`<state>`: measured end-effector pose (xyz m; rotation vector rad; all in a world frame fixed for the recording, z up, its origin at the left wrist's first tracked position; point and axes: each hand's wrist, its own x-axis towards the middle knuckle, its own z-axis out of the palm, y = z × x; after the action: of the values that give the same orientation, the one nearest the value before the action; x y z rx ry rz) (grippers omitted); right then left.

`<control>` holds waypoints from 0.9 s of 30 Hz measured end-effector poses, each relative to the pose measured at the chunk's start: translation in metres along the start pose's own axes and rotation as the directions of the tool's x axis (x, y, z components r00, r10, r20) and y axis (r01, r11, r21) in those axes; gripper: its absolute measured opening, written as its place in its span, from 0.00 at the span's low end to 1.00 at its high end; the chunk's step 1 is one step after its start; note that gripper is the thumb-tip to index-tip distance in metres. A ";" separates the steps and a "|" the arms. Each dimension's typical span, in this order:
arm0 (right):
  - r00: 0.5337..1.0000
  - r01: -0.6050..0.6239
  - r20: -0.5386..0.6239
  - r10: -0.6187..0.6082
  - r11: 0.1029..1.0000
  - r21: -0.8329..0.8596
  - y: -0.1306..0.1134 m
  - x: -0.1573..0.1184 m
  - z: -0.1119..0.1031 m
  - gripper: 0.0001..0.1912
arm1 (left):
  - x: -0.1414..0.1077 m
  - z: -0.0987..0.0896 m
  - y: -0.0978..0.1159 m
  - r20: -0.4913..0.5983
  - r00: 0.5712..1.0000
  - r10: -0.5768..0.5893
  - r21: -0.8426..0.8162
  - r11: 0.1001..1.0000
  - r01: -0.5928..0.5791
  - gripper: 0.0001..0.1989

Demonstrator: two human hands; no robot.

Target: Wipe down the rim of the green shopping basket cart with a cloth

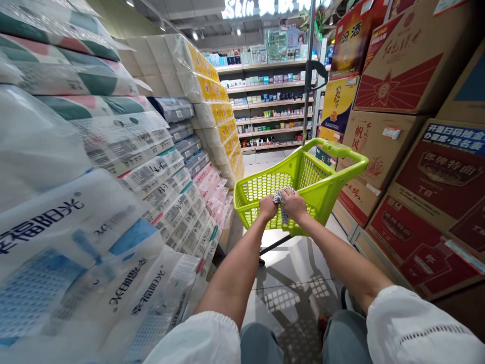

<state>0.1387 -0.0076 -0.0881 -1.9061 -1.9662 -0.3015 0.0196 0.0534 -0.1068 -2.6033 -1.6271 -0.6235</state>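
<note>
A bright green plastic shopping cart (273,184) stands in the aisle before me, turned side-on, its handle at the upper right. At the near rim of its basket, a grey-and-white patterned cloth (283,196) is bunched up. My left hand (268,208) is closed at the left side of this cloth. From the right, my right hand (294,205) grips the same cloth with curled fingers. A strip of it hangs down between the hands along the basket's outer side. The fingertips are partly hidden by the cloth.
Wrapped tissue packs (125,136) are piled high on the left, with yellow-sided packs (215,101) beyond. Stacked cardboard cartons (394,60) line the right. A dark upright pole (307,91) rises behind the cart. Stocked shelves (273,103) stand at the aisle's far end.
</note>
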 end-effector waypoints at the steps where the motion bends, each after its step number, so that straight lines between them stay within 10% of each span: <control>1: 1.000 0.022 0.010 -0.022 1.000 -0.015 0.006 0.000 -0.003 0.23 | 0.000 -0.002 0.000 0.004 1.000 -0.006 -0.003 1.000 0.006 0.15; 8: 0.994 -0.089 -0.060 0.086 0.995 -0.053 0.050 -0.004 -0.021 0.24 | -0.002 -0.007 0.004 -0.006 1.000 -0.015 -0.038 0.999 0.015 0.24; 18: 1.000 -0.020 0.020 0.020 1.000 0.013 0.000 0.004 -0.002 0.23 | 0.005 0.000 0.001 0.000 1.000 0.002 0.029 1.000 -0.002 0.12; 27: 0.994 -0.059 -0.091 0.056 0.998 -0.034 0.061 0.006 -0.019 0.23 | 0.004 -0.011 -0.015 -0.015 1.000 0.012 -0.034 0.999 -0.013 0.23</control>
<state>0.2011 -0.0071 -0.0750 -1.9334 -1.8561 -0.4032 0.0046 0.0617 -0.0983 -2.6234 -1.6093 -0.6737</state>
